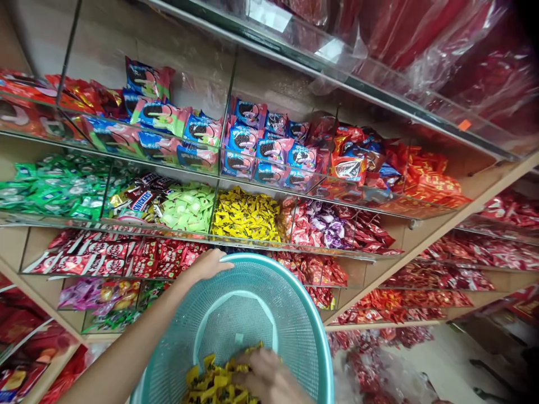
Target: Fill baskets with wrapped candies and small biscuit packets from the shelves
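Note:
My left hand (208, 264) is closed over the far rim of a teal mesh basket (295, 283), which tilts toward me below the shelves. Inside it, yellow-wrapped candies (210, 381) lie in a heap against the near side. My right hand (269, 376) is down in the basket at these candies, smeared by motion, so I cannot make out whether its fingers grip any. Straight above the basket, a shelf compartment holds a pile of similar yellow candies (246, 216).
Glass-fronted shelves carry blue-and-pink cookie packs (256, 143), green candies (63, 185), Snickers bars (141, 202), pale green candies (189, 207) and red packets (105, 255). An overhanging glass shelf edge (320, 67) runs across the top. Plastic bags (379, 376) sit on the floor at right.

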The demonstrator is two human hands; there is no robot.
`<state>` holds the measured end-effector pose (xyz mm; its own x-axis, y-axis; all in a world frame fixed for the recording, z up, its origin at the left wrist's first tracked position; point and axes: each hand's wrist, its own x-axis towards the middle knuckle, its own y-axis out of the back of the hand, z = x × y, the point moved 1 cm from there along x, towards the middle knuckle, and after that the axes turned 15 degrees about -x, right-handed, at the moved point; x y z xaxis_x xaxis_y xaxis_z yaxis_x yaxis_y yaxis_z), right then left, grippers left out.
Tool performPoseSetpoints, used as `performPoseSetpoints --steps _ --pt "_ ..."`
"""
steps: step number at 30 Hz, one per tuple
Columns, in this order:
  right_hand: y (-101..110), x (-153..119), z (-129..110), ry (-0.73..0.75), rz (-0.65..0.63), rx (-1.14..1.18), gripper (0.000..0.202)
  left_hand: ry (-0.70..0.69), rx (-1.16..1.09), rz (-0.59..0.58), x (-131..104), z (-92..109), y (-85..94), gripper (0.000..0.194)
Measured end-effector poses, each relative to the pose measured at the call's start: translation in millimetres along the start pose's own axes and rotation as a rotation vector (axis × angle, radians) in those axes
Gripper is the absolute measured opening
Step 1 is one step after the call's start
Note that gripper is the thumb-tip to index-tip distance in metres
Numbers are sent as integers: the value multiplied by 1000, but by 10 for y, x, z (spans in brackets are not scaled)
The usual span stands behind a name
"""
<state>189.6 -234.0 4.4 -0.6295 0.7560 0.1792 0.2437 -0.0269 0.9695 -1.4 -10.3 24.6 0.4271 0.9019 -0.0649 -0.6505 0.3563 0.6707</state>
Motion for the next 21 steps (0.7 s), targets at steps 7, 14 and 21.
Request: performPoseSetpoints --steps 7,14,21 --pt "1383 1192 838 -129 251 -135 26 -20 -29 7 -24 -20 -4 41" --pt "1386 1991 1531 -377 -307 49 38 -19 -38 15 -33 -50 -9 40" --pt "1267 2104 1624 -351 -347 70 22 23 -30 24 -26 -50 -13 39"
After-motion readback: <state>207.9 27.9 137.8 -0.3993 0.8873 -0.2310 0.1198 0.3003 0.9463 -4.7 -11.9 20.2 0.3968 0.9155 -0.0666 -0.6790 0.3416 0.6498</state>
